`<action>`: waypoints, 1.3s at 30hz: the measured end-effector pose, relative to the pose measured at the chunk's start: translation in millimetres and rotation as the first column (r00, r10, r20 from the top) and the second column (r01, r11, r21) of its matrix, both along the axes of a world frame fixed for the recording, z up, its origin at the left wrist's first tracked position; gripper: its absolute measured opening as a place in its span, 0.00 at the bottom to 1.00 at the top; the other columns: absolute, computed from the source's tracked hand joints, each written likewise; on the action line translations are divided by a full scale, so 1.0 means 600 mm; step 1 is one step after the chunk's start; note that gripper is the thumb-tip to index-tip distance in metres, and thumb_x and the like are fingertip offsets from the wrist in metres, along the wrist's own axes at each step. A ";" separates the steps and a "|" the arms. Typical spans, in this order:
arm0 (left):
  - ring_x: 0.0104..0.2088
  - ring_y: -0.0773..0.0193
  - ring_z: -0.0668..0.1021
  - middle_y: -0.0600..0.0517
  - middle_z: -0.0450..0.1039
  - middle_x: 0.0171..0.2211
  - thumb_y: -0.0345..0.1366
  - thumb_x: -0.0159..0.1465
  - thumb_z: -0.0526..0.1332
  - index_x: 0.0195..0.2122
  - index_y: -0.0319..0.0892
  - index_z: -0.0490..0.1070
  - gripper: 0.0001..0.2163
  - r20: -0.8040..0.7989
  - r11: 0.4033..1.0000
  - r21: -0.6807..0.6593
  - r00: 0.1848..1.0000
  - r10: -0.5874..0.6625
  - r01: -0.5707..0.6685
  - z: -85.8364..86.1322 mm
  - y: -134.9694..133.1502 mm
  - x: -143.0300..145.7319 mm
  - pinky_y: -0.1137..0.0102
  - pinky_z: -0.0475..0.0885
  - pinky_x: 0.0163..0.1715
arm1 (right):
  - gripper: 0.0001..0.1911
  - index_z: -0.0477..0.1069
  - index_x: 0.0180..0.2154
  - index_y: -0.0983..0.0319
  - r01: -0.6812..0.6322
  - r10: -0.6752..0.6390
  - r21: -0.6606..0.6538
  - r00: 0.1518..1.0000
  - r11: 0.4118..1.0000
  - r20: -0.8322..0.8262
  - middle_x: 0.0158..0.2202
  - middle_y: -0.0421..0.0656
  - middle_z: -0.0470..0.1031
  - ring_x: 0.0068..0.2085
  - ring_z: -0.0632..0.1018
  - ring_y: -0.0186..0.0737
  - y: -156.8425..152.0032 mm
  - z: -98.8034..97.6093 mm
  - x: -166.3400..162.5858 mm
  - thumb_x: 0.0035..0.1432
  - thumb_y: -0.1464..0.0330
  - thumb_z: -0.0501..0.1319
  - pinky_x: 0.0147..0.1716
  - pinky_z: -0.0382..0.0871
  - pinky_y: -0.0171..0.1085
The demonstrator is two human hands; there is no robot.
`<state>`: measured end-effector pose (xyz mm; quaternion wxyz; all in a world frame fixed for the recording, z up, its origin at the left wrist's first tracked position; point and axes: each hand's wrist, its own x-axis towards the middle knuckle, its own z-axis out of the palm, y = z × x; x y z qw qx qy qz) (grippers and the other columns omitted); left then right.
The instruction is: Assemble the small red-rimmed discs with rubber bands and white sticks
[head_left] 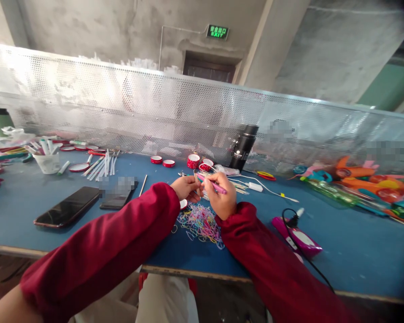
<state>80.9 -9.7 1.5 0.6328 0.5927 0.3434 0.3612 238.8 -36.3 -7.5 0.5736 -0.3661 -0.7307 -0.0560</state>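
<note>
My right hand (222, 195) is closed around a pink marker pen (218, 185), its tip end pointing left toward my other hand. My left hand (187, 187) pinches a thin, pale wooden stick (197, 179), close to the pen's tip; whether the two touch I cannot tell. Below both hands lies a loose pile of small coloured rubber bands (204, 224). A small white-topped round lid (183, 204) shows partly beside my left hand. More thin wooden sticks (240, 187) lie behind my right hand.
Behind my hands stand red round tins (193, 161) and a black flask (244, 148). Two phones (69, 206) lie left, near a white cup of markers (47, 162). On the right are a purple plug-like device (298, 237) with a black cable and orange plastic toys (357, 172).
</note>
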 end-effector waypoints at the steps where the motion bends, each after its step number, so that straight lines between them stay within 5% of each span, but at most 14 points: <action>1: 0.19 0.70 0.75 0.53 0.74 0.24 0.40 0.63 0.63 0.33 0.38 0.67 0.10 -0.002 1.000 0.000 1.000 0.001 -0.001 0.001 -0.001 0.000 0.72 0.72 0.25 | 0.03 0.69 0.35 0.57 0.001 -0.001 -0.001 1.000 1.000 0.006 0.32 0.42 0.77 0.35 0.78 0.43 0.000 0.000 0.000 0.61 0.66 0.59 0.34 0.71 0.40; 34: 0.17 0.71 0.74 0.54 0.73 0.23 0.32 0.68 0.55 0.33 0.37 0.67 0.07 -0.024 0.999 -0.012 0.999 0.031 -0.031 0.009 -0.009 0.003 0.73 0.71 0.23 | 0.04 0.70 0.34 0.58 0.023 -0.023 0.008 1.000 1.000 -0.014 0.32 0.43 0.77 0.36 0.78 0.43 -0.002 0.002 -0.002 0.61 0.66 0.59 0.35 0.70 0.40; 39: 0.18 0.70 0.75 0.54 0.74 0.23 0.37 0.64 0.62 0.33 0.37 0.67 0.08 -0.003 1.000 -0.014 1.000 0.012 -0.012 0.004 -0.006 0.003 0.73 0.71 0.24 | 0.04 0.69 0.34 0.59 0.017 -0.017 0.006 1.000 1.000 0.006 0.32 0.43 0.77 0.35 0.77 0.42 -0.004 0.003 -0.004 0.61 0.66 0.59 0.35 0.70 0.39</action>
